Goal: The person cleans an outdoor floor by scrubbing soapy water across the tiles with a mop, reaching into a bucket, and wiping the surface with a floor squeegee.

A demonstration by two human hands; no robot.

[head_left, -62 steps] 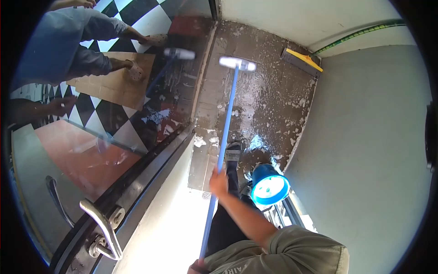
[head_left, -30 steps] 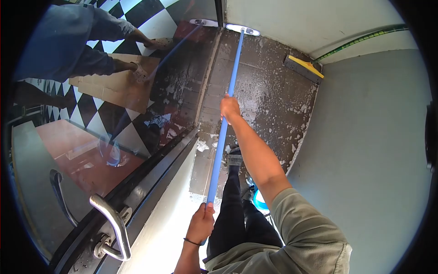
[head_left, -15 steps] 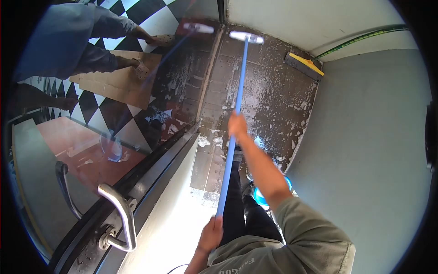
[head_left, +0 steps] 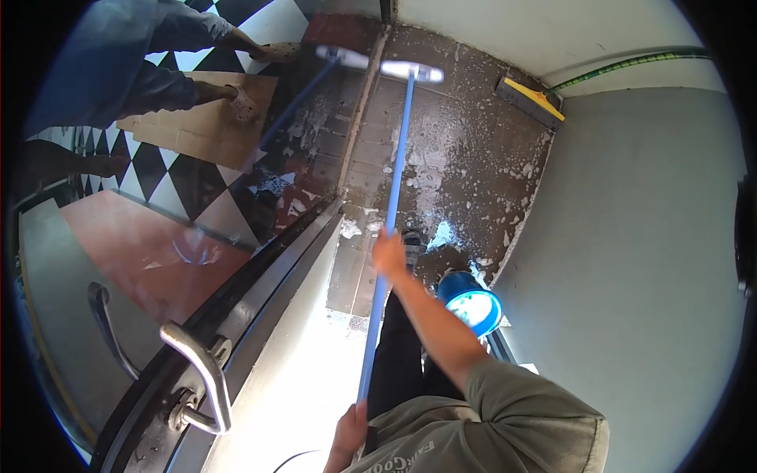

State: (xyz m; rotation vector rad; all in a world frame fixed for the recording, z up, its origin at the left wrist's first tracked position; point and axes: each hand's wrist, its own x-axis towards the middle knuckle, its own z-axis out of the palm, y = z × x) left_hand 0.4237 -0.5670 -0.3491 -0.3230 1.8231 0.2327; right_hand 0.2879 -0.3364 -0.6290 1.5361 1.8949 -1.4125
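A long-handled floor brush (head_left: 403, 138) with a blue pole runs from my body out across the wet tiles. Its white head (head_left: 412, 72) lies flat on the floor near the glass pane, though its underside is hidden. Partway up the pole, my right hand (head_left: 388, 254) is wrapped round it. Lower down, close to my waist, the end of the pole is in my closed left hand (head_left: 351, 428). White suds and water cover the dark tiled floor (head_left: 465, 150) around the brush.
A blue bucket (head_left: 471, 303) stands by my legs at the right. Against the far wall rests a yellow-and-black floor tool (head_left: 532, 102) with a green handle. On the left is a glass door with a metal handle (head_left: 201, 374); a person's legs (head_left: 177, 79) show in the glass.
Both hands have drawn the pole back toward my body and left. The brush head has slid left, closer to the glass. More of the bucket shows now.
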